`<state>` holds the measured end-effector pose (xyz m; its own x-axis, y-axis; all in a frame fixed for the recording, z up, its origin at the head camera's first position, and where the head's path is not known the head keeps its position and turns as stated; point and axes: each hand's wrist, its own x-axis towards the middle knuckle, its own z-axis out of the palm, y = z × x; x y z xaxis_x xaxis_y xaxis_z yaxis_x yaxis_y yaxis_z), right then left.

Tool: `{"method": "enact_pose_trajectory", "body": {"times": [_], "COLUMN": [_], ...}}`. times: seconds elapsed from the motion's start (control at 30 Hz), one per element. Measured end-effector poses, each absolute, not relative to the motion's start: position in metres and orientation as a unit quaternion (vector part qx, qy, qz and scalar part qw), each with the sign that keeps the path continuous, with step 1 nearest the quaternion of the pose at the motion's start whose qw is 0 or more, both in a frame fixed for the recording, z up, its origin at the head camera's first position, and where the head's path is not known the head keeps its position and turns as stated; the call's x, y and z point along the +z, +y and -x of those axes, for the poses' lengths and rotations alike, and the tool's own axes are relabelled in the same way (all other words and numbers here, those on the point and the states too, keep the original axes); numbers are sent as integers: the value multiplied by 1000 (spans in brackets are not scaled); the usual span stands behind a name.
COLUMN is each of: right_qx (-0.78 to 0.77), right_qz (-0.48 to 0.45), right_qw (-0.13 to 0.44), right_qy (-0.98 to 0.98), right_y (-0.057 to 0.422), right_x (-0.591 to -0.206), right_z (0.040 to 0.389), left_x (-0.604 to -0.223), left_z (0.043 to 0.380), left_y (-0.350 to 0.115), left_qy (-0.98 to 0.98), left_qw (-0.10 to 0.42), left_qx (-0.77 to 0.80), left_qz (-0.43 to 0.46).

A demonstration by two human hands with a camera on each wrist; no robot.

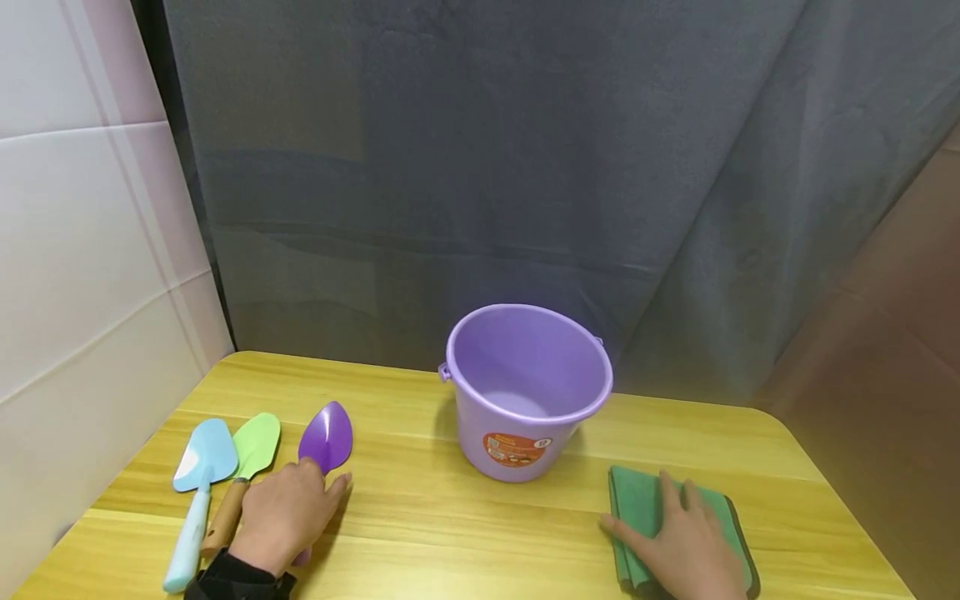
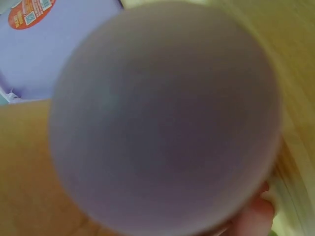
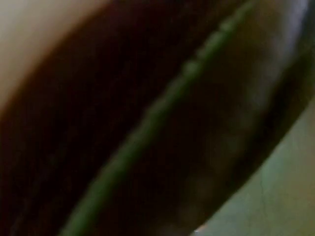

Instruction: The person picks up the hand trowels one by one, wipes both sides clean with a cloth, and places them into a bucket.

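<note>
My left hand [image 1: 288,508] grips the handle of a purple trowel [image 1: 327,435], its blade showing beyond the knuckles. In the left wrist view the rounded handle end [image 2: 167,118] fills most of the picture, with fingertips [image 2: 253,216] below it. Over at the right, my right hand [image 1: 690,546] lies over a folded green cloth [image 1: 633,500], its fingers spread and fairly straight. The right wrist view is dark and blurred, crossed by the cloth's green edge [image 3: 142,132].
A purple bucket [image 1: 480,433] with an orange label stands upright at the middle of the wooden table [image 1: 420,533]. Left of my left hand lie a light blue trowel [image 1: 208,450] and a green trowel [image 1: 258,442] with a wooden handle. A grey curtain [image 1: 487,167] hangs behind.
</note>
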<state>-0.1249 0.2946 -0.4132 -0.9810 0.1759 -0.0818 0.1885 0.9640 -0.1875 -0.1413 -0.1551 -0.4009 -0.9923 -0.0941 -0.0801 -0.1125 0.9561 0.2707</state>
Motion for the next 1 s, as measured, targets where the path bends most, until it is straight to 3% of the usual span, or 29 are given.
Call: {"method": "enact_pose_trajectory", "body": {"times": [1.0], "right_qx": [-87], "right_qz": [-87], "right_qw": [98], "right_qy": [988], "right_y": [301], "right_x": [-416], "right_z": [135], "left_x": [-416], "left_z": [157], "left_y": [-167], "left_qy": [985], "left_qw": [66], "left_qx": [149], "left_qz": [62]}}
